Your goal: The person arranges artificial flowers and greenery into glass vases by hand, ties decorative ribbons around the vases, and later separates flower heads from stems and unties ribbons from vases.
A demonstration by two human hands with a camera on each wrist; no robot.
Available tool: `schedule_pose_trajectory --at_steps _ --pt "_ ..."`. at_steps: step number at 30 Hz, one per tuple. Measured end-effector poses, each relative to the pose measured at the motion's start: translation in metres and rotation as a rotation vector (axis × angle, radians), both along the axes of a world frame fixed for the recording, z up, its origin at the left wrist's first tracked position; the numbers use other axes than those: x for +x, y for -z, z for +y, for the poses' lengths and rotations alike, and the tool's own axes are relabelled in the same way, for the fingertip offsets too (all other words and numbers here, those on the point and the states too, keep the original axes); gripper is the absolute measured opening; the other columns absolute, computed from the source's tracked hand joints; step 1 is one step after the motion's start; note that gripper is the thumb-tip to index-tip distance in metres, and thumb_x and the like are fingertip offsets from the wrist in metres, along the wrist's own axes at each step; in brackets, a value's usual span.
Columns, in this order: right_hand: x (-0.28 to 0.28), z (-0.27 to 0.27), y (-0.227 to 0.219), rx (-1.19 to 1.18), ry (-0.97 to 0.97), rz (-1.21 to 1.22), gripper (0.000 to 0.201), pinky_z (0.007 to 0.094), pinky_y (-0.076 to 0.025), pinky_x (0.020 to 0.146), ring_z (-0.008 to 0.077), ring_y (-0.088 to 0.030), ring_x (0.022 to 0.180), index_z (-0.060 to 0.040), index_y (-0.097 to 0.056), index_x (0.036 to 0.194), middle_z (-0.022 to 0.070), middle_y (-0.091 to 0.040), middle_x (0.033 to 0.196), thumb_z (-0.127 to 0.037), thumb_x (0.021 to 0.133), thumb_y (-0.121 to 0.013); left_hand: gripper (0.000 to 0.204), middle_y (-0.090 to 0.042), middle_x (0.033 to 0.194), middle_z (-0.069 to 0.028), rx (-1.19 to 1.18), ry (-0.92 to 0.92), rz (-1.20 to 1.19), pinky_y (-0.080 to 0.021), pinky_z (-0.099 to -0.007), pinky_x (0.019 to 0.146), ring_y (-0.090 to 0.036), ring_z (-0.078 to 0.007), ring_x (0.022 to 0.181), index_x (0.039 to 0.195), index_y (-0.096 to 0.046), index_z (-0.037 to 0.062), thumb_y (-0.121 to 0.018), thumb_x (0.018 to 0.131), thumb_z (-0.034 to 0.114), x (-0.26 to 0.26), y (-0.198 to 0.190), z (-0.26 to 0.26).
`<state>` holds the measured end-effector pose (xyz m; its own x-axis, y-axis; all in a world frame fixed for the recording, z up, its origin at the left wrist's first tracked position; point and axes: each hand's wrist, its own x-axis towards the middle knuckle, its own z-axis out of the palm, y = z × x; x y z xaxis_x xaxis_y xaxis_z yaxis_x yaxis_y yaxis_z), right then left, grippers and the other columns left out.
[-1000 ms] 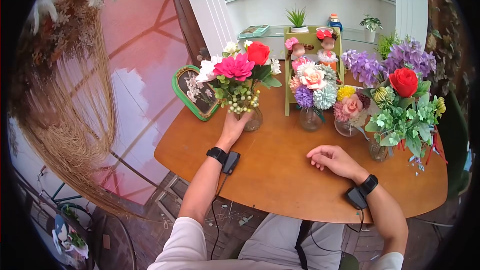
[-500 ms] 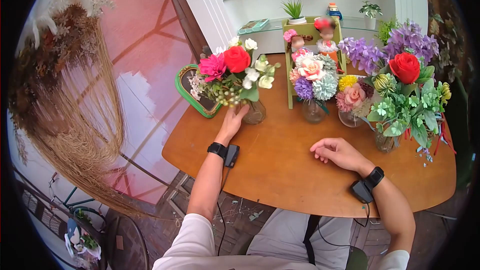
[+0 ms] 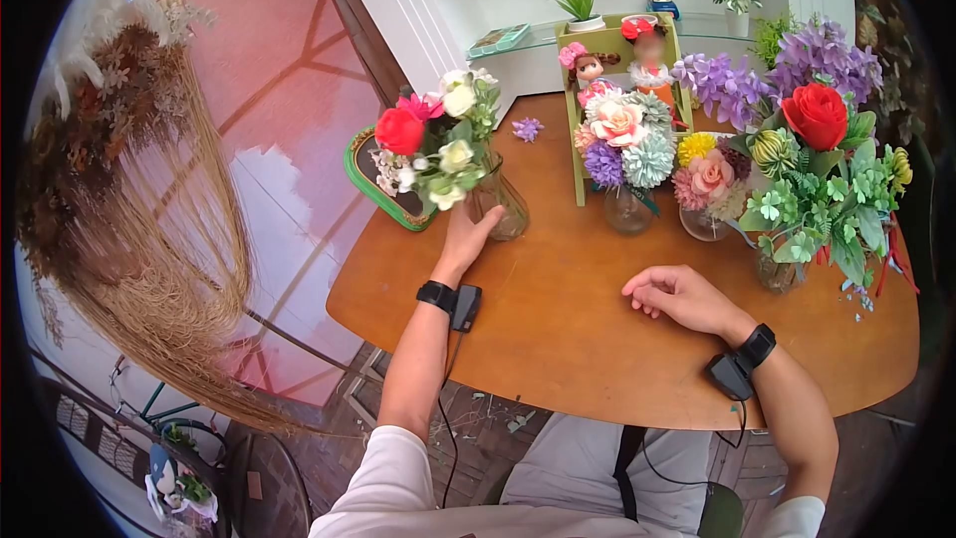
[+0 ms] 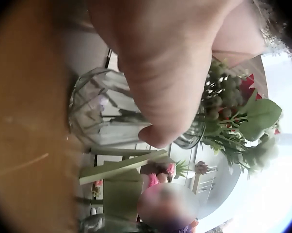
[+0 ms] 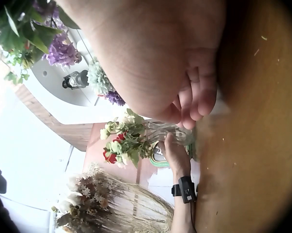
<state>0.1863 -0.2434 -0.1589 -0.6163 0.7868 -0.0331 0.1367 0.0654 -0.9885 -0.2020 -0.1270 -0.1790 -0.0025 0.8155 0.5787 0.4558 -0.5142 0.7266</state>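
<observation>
On the left of the table my left hand (image 3: 468,237) holds a clear faceted glass vase (image 3: 510,217). The left wrist view shows the thumb bent round the glass (image 4: 95,104), just below the leaves. White flowers, a red rose (image 3: 399,130) and a bright pink bloom fill this vase and lean left in the head view. Close to the hand lies a green oval frame (image 3: 403,219), partly covered by the blooms. My right hand (image 3: 682,297) rests on the table with loosely curled fingers and holds nothing.
Vases of mixed flowers (image 3: 619,125), small pompom blooms (image 3: 709,179) and a large bouquet with a red rose (image 3: 817,118) line the right side. Two dolls sit on a green stand (image 3: 573,174). A loose purple flower (image 3: 528,129) lies at the back. Dried grasses (image 3: 189,309) hang at left.
The bouquet has turned in my left hand: its red rose has swung from right to left, and white blooms now face right. The purple flower behind has come into sight. My right hand stays put.
</observation>
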Motion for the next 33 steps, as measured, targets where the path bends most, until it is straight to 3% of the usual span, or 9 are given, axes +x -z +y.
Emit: schedule_pose_trajectory --at_steps 3,6,8,10,14,16,22,28,33 --pt "0.0 0.001 0.0 0.013 -0.003 0.002 0.025 0.0218 -0.05 0.074 0.0056 -0.057 0.081 -0.002 -0.068 0.116 -0.0007 -0.066 0.093 -0.02 0.103 -0.057 0.078 -0.035 0.156 -0.0164 -0.208 0.22 -0.137 -0.022 -0.035 0.12 -0.028 -0.023 0.147 0.154 -0.024 -0.0056 -0.064 0.097 0.029 -0.013 -0.008 -0.006" --pt "0.0 0.0 0.0 0.0 0.0 0.004 0.025 0.0215 -0.05 0.073 0.0054 -0.057 0.081 -0.0021 -0.068 0.116 -0.0009 -0.066 0.093 -0.02 0.103 -0.057 0.083 -0.028 0.159 -0.0203 -0.195 0.109 -0.201 -0.021 -0.0365 0.121 -0.027 -0.0258 0.149 0.155 -0.02 -0.0081 -0.065 0.097 0.03 -0.008 -0.012 -0.012" --pt "0.0 -0.001 0.0 0.004 -0.005 0.006 0.025 0.0214 -0.05 0.072 0.0053 -0.057 0.081 -0.0023 -0.068 0.116 -0.0011 -0.066 0.092 -0.02 0.103 -0.057 0.079 -0.035 0.155 -0.0193 -0.16 0.166 -0.231 -0.024 -0.0358 0.12 -0.032 -0.0243 0.146 0.152 -0.026 -0.0085 -0.068 0.095 0.028 0.005 -0.014 -0.015" --pt "0.0 0.0 0.001 0.004 0.001 0.013 0.024 0.0211 -0.05 0.072 0.0048 -0.058 0.081 -0.0028 -0.068 0.115 -0.002 -0.065 0.091 -0.02 0.103 -0.057 0.073 -0.041 0.151 -0.0181 -0.188 0.045 -0.069 -0.027 -0.0351 0.118 -0.038 -0.0233 0.142 0.147 -0.032 -0.0082 -0.07 0.094 0.025 0.01 -0.019 -0.015" --pt "0.0 -0.001 0.0 -0.01 0.003 0.001 0.023 0.0206 -0.05 0.072 0.0041 -0.058 0.08 -0.0035 -0.068 0.115 -0.003 -0.065 0.091 -0.02 0.103 -0.058 0.067 -0.046 0.147 -0.0168 -0.168 0.066 -0.185 -0.03 -0.0347 0.116 -0.042 -0.0223 0.137 0.142 -0.037 -0.0071 -0.073 0.093 0.022 0.004 -0.015 -0.011" --pt "0.0 -0.001 -0.001 -0.009 -0.001 -0.001 0.024 0.0212 -0.05 0.072 0.0047 -0.058 0.081 -0.0028 -0.068 0.115 -0.0023 -0.065 0.091 -0.02 0.103 -0.057 0.073 -0.039 0.154 -0.0184 -0.203 0.215 -0.216 -0.027 -0.0347 0.118 -0.036 -0.0237 0.144 0.148 -0.032 -0.0085 -0.068 0.097 0.027 -0.006 -0.015 -0.01" --pt "0.0 -0.001 -0.001 0.02 0.002 -0.014 0.024 0.0227 -0.05 0.075 0.0062 -0.058 0.082 -0.0019 -0.068 0.115 -0.0009 -0.066 0.092 -0.019 0.103 -0.057 0.084 -0.014 0.167 -0.0198 -0.288 0.238 -0.345 -0.012 -0.0354 0.124 -0.012 -0.0263 0.155 0.158 -0.01 -0.0078 -0.051 0.104 0.043 -0.03 0.007 0.006" --pt "-0.001 -0.001 -0.003 0.031 0.018 -0.029 0.023 0.0229 -0.05 0.077 0.0065 -0.058 0.082 -0.0013 -0.068 0.114 -0.0003 -0.067 0.093 -0.019 0.103 -0.058 0.081 -0.009 0.168 -0.0159 -0.345 0.224 -0.367 -0.008 -0.0354 0.125 -0.01 -0.0237 0.155 0.159 -0.005 -0.0039 -0.051 0.105 0.036 -0.033 0.007 0.004" --pt "-0.001 -0.002 -0.003 0.042 0.025 -0.039 0.023 0.0227 -0.05 0.077 0.0064 -0.058 0.082 -0.0013 -0.069 0.114 -0.0005 -0.067 0.092 -0.018 0.102 -0.058 0.074 -0.034 0.157 -0.0195 -0.263 0.12 -0.245 -0.026 -0.0364 0.119 -0.033 -0.0284 0.146 0.152 -0.031 -0.0046 -0.058 0.101 0.04 -0.025 -0.005 -0.005"
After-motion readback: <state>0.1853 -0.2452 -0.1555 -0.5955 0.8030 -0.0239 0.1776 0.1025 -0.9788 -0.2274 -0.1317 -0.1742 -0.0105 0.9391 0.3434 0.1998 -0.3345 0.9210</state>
